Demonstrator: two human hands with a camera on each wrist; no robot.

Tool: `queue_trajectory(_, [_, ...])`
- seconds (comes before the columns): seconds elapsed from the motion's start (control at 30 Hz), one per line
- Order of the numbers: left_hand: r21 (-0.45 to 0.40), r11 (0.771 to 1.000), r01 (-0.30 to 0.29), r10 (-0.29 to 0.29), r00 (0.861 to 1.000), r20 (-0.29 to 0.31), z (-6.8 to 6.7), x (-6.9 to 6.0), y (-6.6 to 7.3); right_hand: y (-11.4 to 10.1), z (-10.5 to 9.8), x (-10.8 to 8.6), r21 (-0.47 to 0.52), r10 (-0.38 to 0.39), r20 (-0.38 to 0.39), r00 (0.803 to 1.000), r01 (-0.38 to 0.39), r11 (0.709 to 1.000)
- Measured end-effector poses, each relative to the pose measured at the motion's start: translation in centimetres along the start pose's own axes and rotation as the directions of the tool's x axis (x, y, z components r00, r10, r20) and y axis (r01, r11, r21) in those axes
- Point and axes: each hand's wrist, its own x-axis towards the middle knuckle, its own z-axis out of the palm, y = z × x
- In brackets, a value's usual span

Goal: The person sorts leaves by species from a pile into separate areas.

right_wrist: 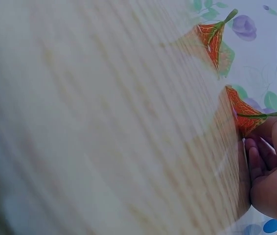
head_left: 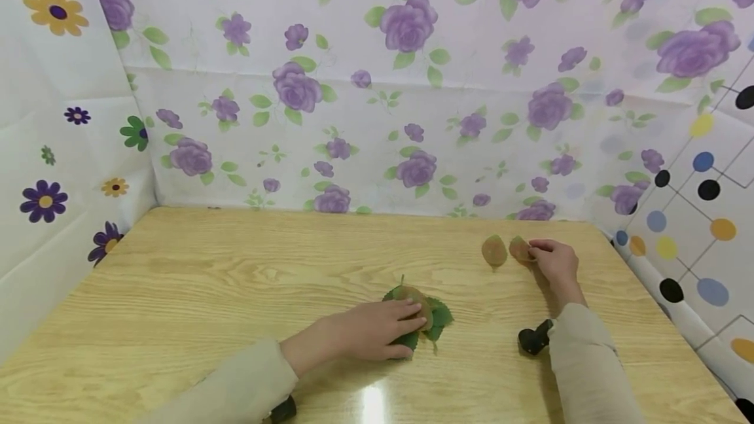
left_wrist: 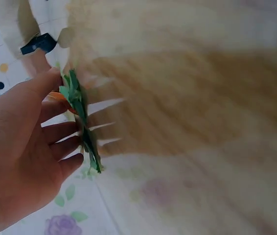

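Observation:
My left hand (head_left: 374, 331) rests, fingers spread and nearly straight, on a small pile of green leaves (head_left: 440, 319) with an orange-brown leaf (head_left: 412, 293) on top. In the left wrist view the fingers of that hand (left_wrist: 26, 147) lie against the green leaves (left_wrist: 80, 105). At the back right, my right hand (head_left: 556, 265) pinches the edge of another orange-brown leaf (head_left: 520, 249). The right wrist view shows this leaf (right_wrist: 243, 112) at the fingertips of the hand (right_wrist: 275, 171). Just left of it lies a similar leaf (head_left: 494, 251), not touching it.
Both hands are over a light wooden table (head_left: 235, 267). A flowered sheet (head_left: 353, 116) hangs behind it, with patterned sheets at both sides. Dark devices show at the wrists, one (head_left: 535, 339) by the right sleeve and one (head_left: 283, 409) by the left sleeve.

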Motion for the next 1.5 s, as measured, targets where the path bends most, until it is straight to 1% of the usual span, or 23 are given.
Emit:
queue_trajectory(0.07, [-0.013, 1.000, 0.012, -0.011, 0.999, 0.033, 0.1, 0.0, 0.1, 0.0, 0.0, 0.0, 0.002, 0.006, 0.004, 1.000, -0.006, 1.000])
queue_trajectory(0.13, [-0.017, 1.000, 0.016, -0.015, 0.999, 0.052, 0.1, 0.0, 0.1, 0.1, 0.0, 0.0, 0.013, 0.015, 0.008, 1.000, -0.015, 1.000])
queue_trajectory(0.3, [-0.010, 1.000, 0.002, -0.001, 0.998, 0.062, 0.2, 0.0, 0.1, 0.5, -0.2, 0.3, 0.042, 0.035, 0.032, 0.999, -0.036, 0.998])
queue_trajectory(0.47, [-0.056, 0.998, 0.006, -0.002, 0.998, 0.063, 0.3, -0.1, 0.1, 0.8, -0.9, 0.4, 0.083, 0.049, 0.122, 0.991, -0.060, 0.995])
queue_trajectory(0.53, [-0.059, 0.998, 0.004, 0.000, 0.998, 0.062, 0.3, -0.1, 0.2, 0.8, -1.3, 0.4, 0.106, 0.050, 0.171, 0.984, -0.069, 0.992])
queue_trajectory(0.6, [-0.057, 0.998, -0.001, 0.004, 0.998, 0.058, 0.4, -0.1, 0.2, 0.6, -1.7, 0.3, 0.118, 0.042, 0.202, 0.978, -0.067, 0.991])
queue_trajectory(0.67, [-0.054, 0.999, -0.003, 0.006, 0.998, 0.055, 0.4, 0.0, 0.2, 0.1, -1.9, 0.1, 0.113, 0.004, 0.201, 0.980, -0.027, 0.993])
queue_trajectory(0.77, [-0.054, 0.999, -0.004, 0.006, 0.999, 0.051, 0.5, 0.0, 0.1, -1.5, -1.9, -0.7, 0.095, -0.089, 0.169, 0.982, 0.074, 0.993])
queue_trajectory(0.83, [-0.051, 0.999, -0.002, 0.005, 0.999, 0.049, 0.5, 0.0, 0.0, -2.9, -1.6, -1.4, 0.085, -0.162, 0.148, 0.976, 0.151, 0.985])
queue_trajectory(0.87, [-0.052, 0.999, -0.001, 0.003, 0.999, 0.050, 0.5, 0.0, 0.0, -3.7, -1.3, -1.7, 0.077, -0.197, 0.151, 0.969, 0.187, 0.979])
queue_trajectory(0.93, [-0.051, 0.999, 0.002, 0.001, 0.999, 0.051, 0.5, 0.0, -0.1, -5.1, -0.6, -2.5, 0.055, -0.263, 0.174, 0.949, 0.257, 0.965])
queue_trajectory(1.0, [-0.055, 0.998, 0.004, -0.001, 0.999, 0.050, 0.4, 0.0, -0.1, -6.2, 0.4, -3.2, 0.039, -0.322, 0.233, 0.918, 0.322, 0.946])
queue_trajectory(1.1, [-0.068, 0.998, 0.010, -0.007, 0.999, 0.051, 0.4, 0.0, -0.1, -7.5, 1.9, -4.4, 0.012, -0.385, 0.341, 0.858, 0.406, 0.914])
queue_trajectory(1.2, [-0.069, 0.998, 0.012, -0.008, 0.999, 0.049, 0.3, 0.0, -0.1, -8.2, 3.5, -5.6, 0.026, -0.427, 0.428, 0.796, 0.462, 0.887])
queue_trajectory(1.37, [-0.050, 0.999, 0.015, -0.012, 0.998, 0.054, 0.4, 0.1, -0.2, -8.8, 5.8, -7.0, 0.055, -0.444, 0.531, 0.722, 0.493, 0.868])
queue_trajectory(1.5, [-0.052, 0.999, 0.016, -0.013, 0.998, 0.056, 0.4, 0.2, -0.2, -9.1, 7.2, -7.9, 0.063, -0.428, 0.608, 0.668, 0.497, 0.865])
